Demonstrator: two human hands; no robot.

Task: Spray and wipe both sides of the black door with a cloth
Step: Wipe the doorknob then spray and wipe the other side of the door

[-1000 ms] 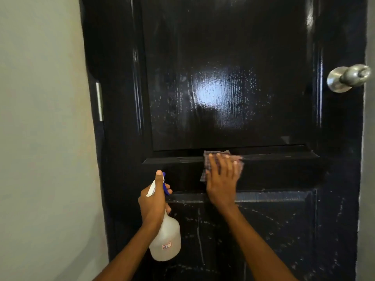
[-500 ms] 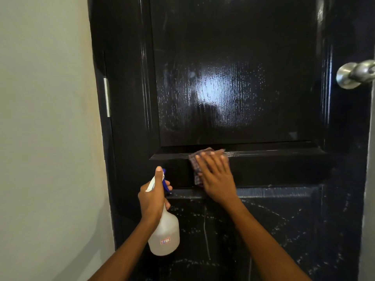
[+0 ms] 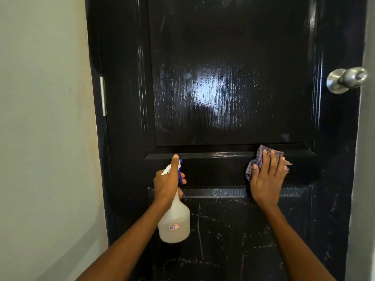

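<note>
A glossy black panelled door fills the view, wet and shiny on its upper panel, streaked with white drops on the lower panel. My right hand presses a checked purple cloth flat against the door's middle rail, right of centre, fingers straight. My left hand grips the neck of a translucent spray bottle with a blue trigger, held upright in front of the door's lower left part.
A silver round doorknob sticks out at the door's right edge. A metal hinge sits on the left edge beside a pale grey wall. Another grey wall strip borders the right.
My right hand has slid the cloth rightward along the middle rail, from near its centre towards its right end. The left hand with the bottle has stayed about where it was.
</note>
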